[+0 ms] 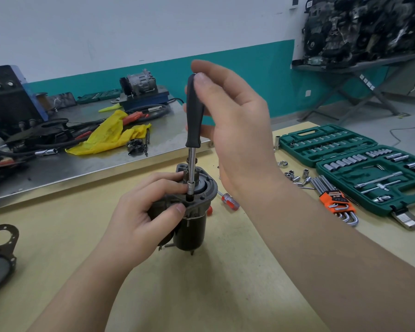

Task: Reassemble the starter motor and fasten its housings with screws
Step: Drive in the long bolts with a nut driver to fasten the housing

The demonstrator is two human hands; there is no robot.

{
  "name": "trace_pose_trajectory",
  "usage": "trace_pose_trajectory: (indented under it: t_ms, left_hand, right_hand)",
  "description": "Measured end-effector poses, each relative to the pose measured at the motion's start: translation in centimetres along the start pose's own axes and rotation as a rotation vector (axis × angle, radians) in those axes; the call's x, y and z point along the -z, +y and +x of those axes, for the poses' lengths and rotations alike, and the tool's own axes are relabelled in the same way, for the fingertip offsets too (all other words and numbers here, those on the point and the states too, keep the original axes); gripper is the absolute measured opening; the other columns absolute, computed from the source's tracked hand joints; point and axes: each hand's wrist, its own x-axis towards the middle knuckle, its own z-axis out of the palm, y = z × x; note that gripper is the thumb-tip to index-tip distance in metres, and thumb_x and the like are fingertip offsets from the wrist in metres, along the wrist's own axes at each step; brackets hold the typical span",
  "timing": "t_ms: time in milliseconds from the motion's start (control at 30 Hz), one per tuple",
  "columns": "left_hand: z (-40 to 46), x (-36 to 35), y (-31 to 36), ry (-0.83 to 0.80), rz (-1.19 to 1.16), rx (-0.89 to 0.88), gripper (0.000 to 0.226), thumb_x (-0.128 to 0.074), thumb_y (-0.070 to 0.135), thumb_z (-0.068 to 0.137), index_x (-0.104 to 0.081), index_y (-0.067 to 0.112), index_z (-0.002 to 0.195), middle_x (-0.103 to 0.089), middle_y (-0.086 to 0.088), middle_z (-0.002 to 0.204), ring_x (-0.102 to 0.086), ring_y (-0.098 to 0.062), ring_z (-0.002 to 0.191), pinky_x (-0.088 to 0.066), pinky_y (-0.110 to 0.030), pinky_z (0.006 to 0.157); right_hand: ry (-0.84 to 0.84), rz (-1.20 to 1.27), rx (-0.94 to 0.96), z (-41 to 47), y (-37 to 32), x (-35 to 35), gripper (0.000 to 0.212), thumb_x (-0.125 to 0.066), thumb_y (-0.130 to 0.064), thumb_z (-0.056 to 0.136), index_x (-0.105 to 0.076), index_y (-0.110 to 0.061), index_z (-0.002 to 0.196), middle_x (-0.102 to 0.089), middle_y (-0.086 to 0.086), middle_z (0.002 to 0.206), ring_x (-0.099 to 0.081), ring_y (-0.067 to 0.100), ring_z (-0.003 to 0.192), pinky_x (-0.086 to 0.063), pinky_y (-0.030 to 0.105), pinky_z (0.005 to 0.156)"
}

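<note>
Teal-and-white workshop walls frame a pale yellow tabletop [225,283], and right in the middle stands the starter motor [189,219], upright on its end so the flange faces up for fastening. Left hand [139,216] wraps around the housing, fingers and thumb curled tight on it, bracing it against any twist. Right hand [235,121] pinches the top of the black-handled nut driver [194,116], fingertips curled round the handle, a light grip suited to spinning rather than heavy torque. Its socket tip sits down on a screw hole at the flange edge, shaft near vertical. Off to the right lie the open green socket set [359,164], loose sockets and hex keys [336,200], within reach.
</note>
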Motion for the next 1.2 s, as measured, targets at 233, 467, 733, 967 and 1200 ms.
trace_pose_trajectory:
  t_ms: [233, 467, 733, 967, 1200]
  left_hand:
    - [0.0, 0.0, -0.07, -0.002, 0.004, 0.016, 0.029, -0.062, 0.035, 0.08, -0.078, 0.027, 0.102, -0.068, 0.013, 0.131, -0.065, -0.013, 0.124, -0.054, -0.033, 0.092]
    - [0.02, 0.04, 0.13, -0.005, 0.017, 0.023, 0.03, -0.061, 0.037, 0.08, -0.078, 0.026, 0.102, -0.068, 0.014, 0.131, -0.065, -0.012, 0.124, -0.053, -0.033, 0.092]
    - [-0.04, 0.02, 0.3, -0.002, 0.034, 0.036, 0.025, -0.065, 0.015, 0.083, -0.078, 0.024, 0.102, -0.068, 0.016, 0.129, -0.065, -0.01, 0.123, -0.054, -0.031, 0.091]
    - [-0.12, -0.03, 0.41, 0.003, 0.024, 0.028, 0.026, -0.065, 0.014, 0.083, -0.079, 0.023, 0.103, -0.069, 0.016, 0.129, -0.065, -0.009, 0.123, -0.054, -0.029, 0.092]
    - [-0.06, -0.05, 0.37, 0.002, 0.019, 0.03, 0.024, -0.066, 0.02, 0.083, -0.078, 0.023, 0.103, -0.069, 0.014, 0.13, -0.066, -0.011, 0.122, -0.054, -0.034, 0.093]
  right_hand:
    - [-0.033, -0.017, 0.012, -0.09, -0.1, 0.0, 0.019, -0.062, -0.011, 0.107, -0.072, -0.024, 0.117, -0.077, 0.006, 0.097, -0.072, 0.017, 0.086, -0.065, 0.042, 0.081]
    - [-0.015, -0.002, 0.01, -0.03, -0.1, -0.07, 0.015, -0.065, -0.015, 0.105, -0.076, -0.021, 0.114, -0.073, -0.006, 0.089, -0.069, 0.016, 0.089, -0.062, 0.05, 0.088]
    - [-0.057, -0.004, -0.001, -0.08, -0.32, 0.08, 0.019, -0.059, -0.01, 0.109, -0.071, -0.023, 0.115, -0.076, 0.012, 0.099, -0.073, 0.02, 0.085, -0.064, 0.04, 0.077]
    - [-0.011, -0.027, 0.013, 0.11, 0.01, -0.03, 0.013, -0.066, -0.018, 0.105, -0.076, -0.025, 0.11, -0.074, -0.003, 0.093, -0.07, 0.016, 0.089, -0.063, 0.048, 0.085]
    - [-0.022, -0.064, 0.021, 0.01, -0.03, 0.09, 0.017, -0.064, -0.013, 0.106, -0.071, -0.024, 0.118, -0.072, 0.001, 0.094, -0.07, 0.02, 0.087, -0.066, 0.049, 0.083]
